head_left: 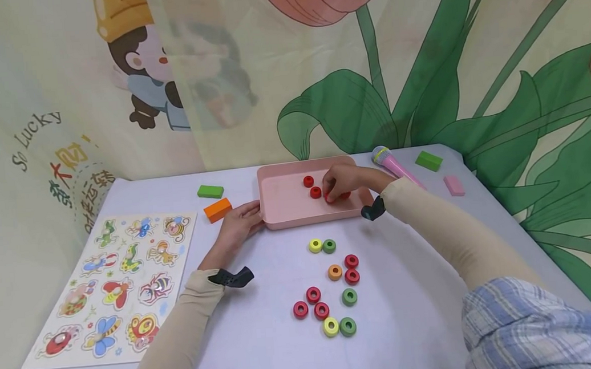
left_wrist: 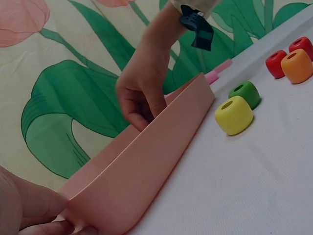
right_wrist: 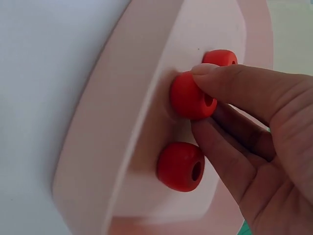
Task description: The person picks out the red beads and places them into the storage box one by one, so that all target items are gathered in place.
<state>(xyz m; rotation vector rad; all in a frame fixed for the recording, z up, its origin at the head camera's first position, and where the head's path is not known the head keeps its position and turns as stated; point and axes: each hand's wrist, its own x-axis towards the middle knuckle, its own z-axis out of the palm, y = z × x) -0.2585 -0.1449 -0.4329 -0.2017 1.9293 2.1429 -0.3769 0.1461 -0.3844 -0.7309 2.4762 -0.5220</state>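
Note:
My right hand (head_left: 344, 180) reaches into the pink tray (head_left: 298, 223). It pinches a red bead (right_wrist: 188, 98) between thumb and fingers, close over the tray floor. Beside that bead lie another red bead (right_wrist: 180, 167) and, partly behind the thumb, a further red bead (right_wrist: 220, 57). Towards the middle of the tray sit two more red beads, one at the back (head_left: 308, 181) and one nearer (head_left: 315, 192). My left hand (head_left: 238, 221) touches the tray's left end near its front corner, with fingers mostly straight. In the left wrist view its fingertips (left_wrist: 56, 201) rest at that corner.
In front of the tray lie yellow (head_left: 315, 245), green (head_left: 329, 246), orange (head_left: 335, 271) and several red beads (head_left: 313, 295). An insect picture board (head_left: 122, 276) and orange block (head_left: 218, 210) are left. A pink toy microphone (head_left: 397, 166) and green block (head_left: 429, 161) are right.

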